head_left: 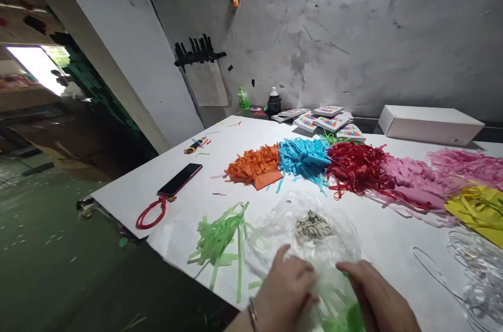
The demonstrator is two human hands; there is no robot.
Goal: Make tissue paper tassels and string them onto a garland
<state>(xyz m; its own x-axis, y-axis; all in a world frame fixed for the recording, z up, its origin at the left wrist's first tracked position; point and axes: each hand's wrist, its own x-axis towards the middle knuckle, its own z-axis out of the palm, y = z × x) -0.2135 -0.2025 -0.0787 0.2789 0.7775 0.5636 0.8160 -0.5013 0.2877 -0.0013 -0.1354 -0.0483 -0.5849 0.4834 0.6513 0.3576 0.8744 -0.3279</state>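
At the table's near edge, my left hand [288, 285], with a bracelet on its wrist, is over the crumpled clear plastic bag [275, 227]. Motion blurs its bent fingers, and I cannot make out whether they grip anything. My right hand [379, 298] is beside it, fingers bent, with a bit of green at the fingertips. Green tissue-paper strips [338, 308] lie between both hands, partly hidden and blurred. A crumpled greyish clump [313, 227] rests on or in the bag. Left of the bag is a loose bunch of light green fringed paper [216, 238].
Orange [255, 162], blue [304, 156], dark red [357, 164], pink [416, 180] and yellow [477, 211] paper fringes line the table. A phone [181, 179] with red strap lies left. Clear cord [481, 269] is coiled right. Behind are printed packs [330, 120] and a white box [430, 123].
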